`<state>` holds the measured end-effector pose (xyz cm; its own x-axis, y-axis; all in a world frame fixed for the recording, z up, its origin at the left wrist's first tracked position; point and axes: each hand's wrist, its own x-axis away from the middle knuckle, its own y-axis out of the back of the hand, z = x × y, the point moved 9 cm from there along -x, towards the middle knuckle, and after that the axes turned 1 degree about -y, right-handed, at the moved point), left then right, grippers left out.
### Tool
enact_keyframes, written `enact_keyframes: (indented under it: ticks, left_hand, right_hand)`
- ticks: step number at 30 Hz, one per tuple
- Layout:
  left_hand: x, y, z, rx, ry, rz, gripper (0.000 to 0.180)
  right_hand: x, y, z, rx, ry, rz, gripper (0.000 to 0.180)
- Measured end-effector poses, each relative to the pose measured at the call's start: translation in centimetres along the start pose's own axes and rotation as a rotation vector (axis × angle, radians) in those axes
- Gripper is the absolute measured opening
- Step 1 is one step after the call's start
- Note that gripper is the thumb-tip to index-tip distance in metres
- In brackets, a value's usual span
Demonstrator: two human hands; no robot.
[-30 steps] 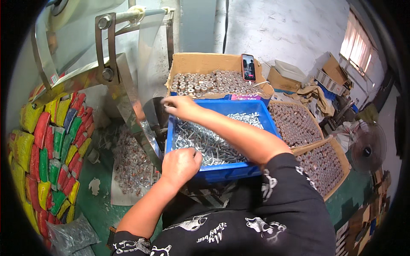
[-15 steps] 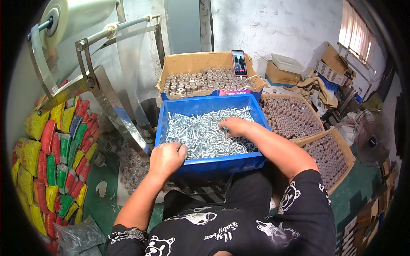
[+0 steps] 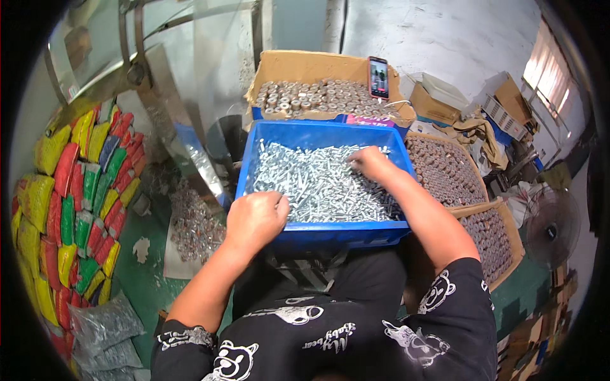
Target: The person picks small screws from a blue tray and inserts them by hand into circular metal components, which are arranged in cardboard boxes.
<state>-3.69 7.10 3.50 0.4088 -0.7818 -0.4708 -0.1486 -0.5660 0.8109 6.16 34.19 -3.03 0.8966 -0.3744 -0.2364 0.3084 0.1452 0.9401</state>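
A blue plastic bin (image 3: 324, 233) in front of me is filled with a loose heap of small silvery screws or bolts (image 3: 311, 181). Over its near left corner my left hand (image 3: 257, 218) is closed, thumb against the curled fingers; whatever may be in it is hidden. Towards the far right part of the heap, my right hand (image 3: 373, 164) has its fingers drawn together at the metal pieces. Its fingertips are partly hidden, so a piece held between them cannot be made out.
Behind the bin, a cardboard box (image 3: 305, 62) of short brown-grey cylinders has a phone (image 3: 378, 78) propped on it. Two more such boxes stand right, near a fan (image 3: 551, 230). Colourful filled bags (image 3: 67, 219) are stacked left, beside a metal frame (image 3: 168, 105).
My view has shifted, so the bin and boxes sit higher in the picture. My right hand has moved slightly rightward over the heap; my left hand stays by the near left corner.
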Motion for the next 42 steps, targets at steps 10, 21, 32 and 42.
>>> enact_keyframes:
  ticks: [10,21,32,42]
  left_hand:
    - [0.2,0.2,0.5,0.145,-0.069,-0.024,0.03]
    - [0.8,0.6,1.1,0.199,-0.061,-0.035,0.031]
    - [0.6,0.3,0.9,0.177,-0.06,-0.005,0.032]
    - [0.4,-0.1,0.7,0.149,-0.059,0.027,0.034]
  right_hand:
    - [-6.8,-3.1,3.4,-0.899,-0.469,0.235,0.016]
    - [-11.4,-6.9,12.4,0.104,0.071,0.224,0.027]
    - [-12.4,-7.7,11.9,0.154,0.217,0.275,0.027]
    - [-12.3,-6.6,12.5,0.09,0.352,0.31,0.025]
